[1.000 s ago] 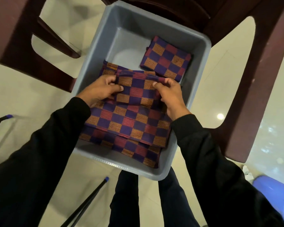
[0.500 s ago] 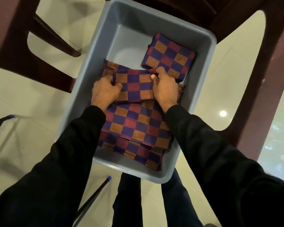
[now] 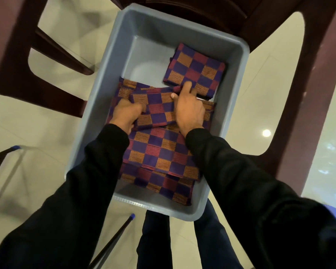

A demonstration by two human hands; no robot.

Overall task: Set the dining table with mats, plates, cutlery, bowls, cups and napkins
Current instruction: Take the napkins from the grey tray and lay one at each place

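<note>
Hands slid forward on purple-orange checked mat.

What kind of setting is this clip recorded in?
Probably a home dining area: dark wooden chair frames stand on a glossy pale tiled floor, and both hands reach into a grey plastic tub of folded checkered cloths.

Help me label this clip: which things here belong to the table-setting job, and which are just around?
Job:
left hand
right hand
folded checked cloth both hands grip
cloth pile beneath
separate folded cloth
grey tub

Around:
dark wooden chair
black rod with blue tip
</note>
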